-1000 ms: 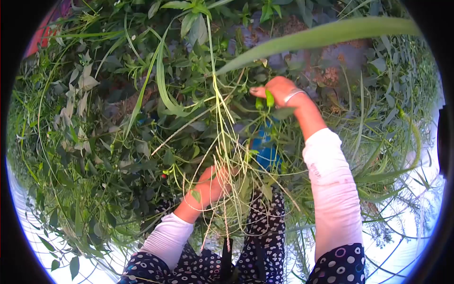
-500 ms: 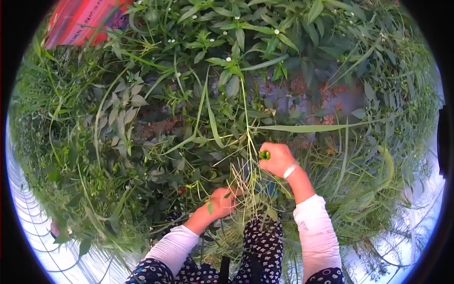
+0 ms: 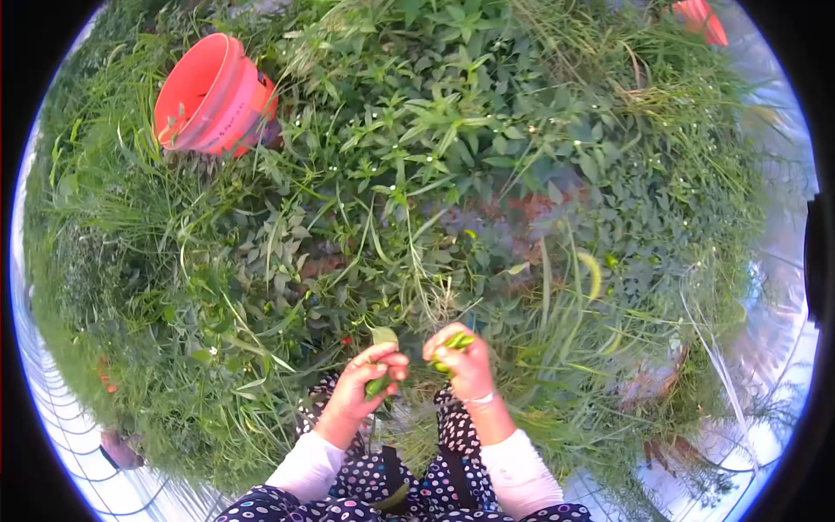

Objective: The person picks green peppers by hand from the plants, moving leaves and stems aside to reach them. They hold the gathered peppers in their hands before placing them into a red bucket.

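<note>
Both my hands are held low in front of my legs, a short gap between them. My right hand [image 3: 465, 370] is curled around several green peppers [image 3: 454, 344], which stick out at the fingers. In my left hand [image 3: 361, 383], palm turned inward, the fingers bend around a green pepper [image 3: 377, 385]. A broad leaf [image 3: 384, 334] shows at its fingertips. Just beyond the hands lies a grass weed with pale stems [image 3: 442, 300]. A small red fruit [image 3: 346, 341] shows among the leaves beside the left hand.
A red bucket [image 3: 193, 96] stands tilted in the plants at the upper left. Another red container [image 3: 700, 21] shows at the upper right. Dense leafy plants [image 3: 452, 139] and tall grass spread ahead, with pale plastic sheeting [image 3: 778, 348] along the right side.
My view has lifted and widened, bringing the whole bucket into sight. Both hands have come back toward my body and away from the pale-stemmed weed. The left hand has turned its palm inward.
</note>
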Demonstrator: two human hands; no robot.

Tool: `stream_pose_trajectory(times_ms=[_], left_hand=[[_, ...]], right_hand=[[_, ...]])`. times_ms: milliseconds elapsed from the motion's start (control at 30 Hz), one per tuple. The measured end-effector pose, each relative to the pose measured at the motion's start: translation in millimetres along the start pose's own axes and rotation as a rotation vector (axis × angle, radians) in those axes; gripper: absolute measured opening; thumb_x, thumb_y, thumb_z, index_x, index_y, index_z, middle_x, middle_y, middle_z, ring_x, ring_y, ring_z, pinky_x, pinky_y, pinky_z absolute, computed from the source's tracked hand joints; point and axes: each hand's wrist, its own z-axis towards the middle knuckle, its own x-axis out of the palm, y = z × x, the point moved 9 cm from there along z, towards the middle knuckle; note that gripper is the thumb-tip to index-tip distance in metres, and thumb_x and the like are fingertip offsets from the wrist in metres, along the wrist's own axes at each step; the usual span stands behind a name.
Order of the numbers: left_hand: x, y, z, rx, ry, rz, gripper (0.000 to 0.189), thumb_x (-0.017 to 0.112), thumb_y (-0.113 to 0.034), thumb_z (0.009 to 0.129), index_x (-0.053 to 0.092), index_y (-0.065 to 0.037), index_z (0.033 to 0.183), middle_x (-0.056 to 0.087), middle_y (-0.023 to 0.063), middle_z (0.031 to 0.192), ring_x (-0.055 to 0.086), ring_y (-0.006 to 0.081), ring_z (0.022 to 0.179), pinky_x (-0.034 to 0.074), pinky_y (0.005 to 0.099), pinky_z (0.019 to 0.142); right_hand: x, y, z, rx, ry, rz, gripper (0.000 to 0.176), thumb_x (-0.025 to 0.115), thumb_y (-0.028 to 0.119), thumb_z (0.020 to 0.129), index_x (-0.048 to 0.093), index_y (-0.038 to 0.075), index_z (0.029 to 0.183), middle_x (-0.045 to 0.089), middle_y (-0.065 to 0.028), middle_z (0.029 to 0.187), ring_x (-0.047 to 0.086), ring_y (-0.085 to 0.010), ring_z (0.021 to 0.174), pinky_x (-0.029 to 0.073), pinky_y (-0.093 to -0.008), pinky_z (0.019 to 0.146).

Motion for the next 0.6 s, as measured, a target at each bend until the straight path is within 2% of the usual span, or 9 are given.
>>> stream_pose_trajectory(times_ms=[33,100,133,233,300,333,433,467,600], left_hand=[[20,9,-4,-0.036,0.047,-0.054,0.046,0.055,-0.007,0.080,0.049,-0.006,0.125,0.059,0.0130,0.112,0.059,0.0249,0.096,0.050,0.0351,0.071],[62,16,-12,0.041,0.045,-0.170,0.053,0.054,-0.011,0.081,0.041,-0.005,0.132,0.052,0.0130,0.123,0.053,0.0253,0.108,0.047,0.0382,0.086],[77,16,-14,0.078,0.086,-0.144,0.054,0.053,-0.017,0.084,0.038,-0.003,0.134,0.047,0.0115,0.128,0.047,0.0242,0.116,0.040,0.0379,0.097],[109,27,-20,0.107,0.100,-0.076,0.053,0.049,-0.030,0.090,0.039,-0.002,0.134,0.047,0.0111,0.129,0.047,0.0236,0.116,0.035,0.0371,0.101],[147,46,-29,0.017,0.160,-0.030,0.054,0.045,-0.037,0.092,0.040,-0.003,0.133,0.047,0.0116,0.130,0.046,0.0235,0.117,0.035,0.0373,0.101],[156,58,-32,-0.025,0.158,-0.003,0.053,0.045,-0.038,0.092,0.041,-0.003,0.132,0.048,0.0114,0.128,0.046,0.0234,0.117,0.035,0.0373,0.101],[157,88,-32,-0.112,0.149,0.007,0.049,0.049,-0.035,0.091,0.045,-0.003,0.127,0.053,0.0098,0.121,0.052,0.0222,0.110,0.041,0.0368,0.096],[164,97,-31,-0.126,0.166,0.069,0.047,0.051,-0.033,0.090,0.045,-0.003,0.126,0.054,0.0089,0.117,0.054,0.0213,0.106,0.044,0.0361,0.093],[201,140,-54,-0.277,0.186,0.181,0.038,0.056,-0.026,0.086,0.049,-0.007,0.118,0.060,0.0080,0.105,0.062,0.0216,0.090,0.055,0.0384,0.070]], right_hand=[[15,13,-14,-0.072,-0.054,-0.185,0.012,0.065,0.010,0.075,0.055,0.005,0.080,0.060,-0.0052,0.080,0.058,-0.0157,0.073,0.045,-0.0273,0.065],[49,54,-38,-0.458,-0.073,-0.603,0.014,0.067,0.009,0.069,0.055,0.006,0.077,0.060,-0.0076,0.083,0.059,-0.0206,0.076,0.046,-0.0302,0.067],[60,74,-51,-0.580,-0.096,-0.723,0.015,0.067,0.009,0.066,0.056,0.007,0.076,0.060,-0.0085,0.084,0.058,-0.0238,0.079,0.047,-0.0330,0.070],[60,120,-86,-0.791,-0.197,-0.916,0.021,0.070,0.015,0.062,0.054,0.007,0.074,0.060,-0.0101,0.093,0.053,-0.0330,0.097,0.044,-0.0421,0.083],[47,143,-104,-0.836,-0.235,-0.927,0.023,0.071,0.019,0.063,0.054,0.007,0.075,0.058,-0.0120,0.102,0.052,-0.0349,0.101,0.043,-0.0438,0.084],[40,148,-113,-0.812,-0.245,-0.983,0.026,0.068,0.026,0.067,0.056,0.007,0.079,0.055,-0.0136,0.112,0.049,-0.0355,0.108,0.039,-0.0456,0.088],[14,159,-134,-0.763,-0.281,-1.064,0.029,0.063,0.032,0.071,0.057,0.008,0.085,0.052,-0.0145,0.118,0.045,-0.0361,0.112,0.035,-0.0448,0.091],[6,163,-140,-0.739,-0.253,-1.071,0.033,0.059,0.036,0.075,0.058,0.010,0.095,0.049,-0.0128,0.122,0.041,-0.0361,0.117,0.032,-0.0493,0.092],[-28,181,-166,-0.607,-0.144,-1.279,0.043,0.054,0.045,0.077,0.058,0.015,0.106,0.047,-0.0091,0.125,0.034,-0.0346,0.123,0.026,-0.0608,0.090]])
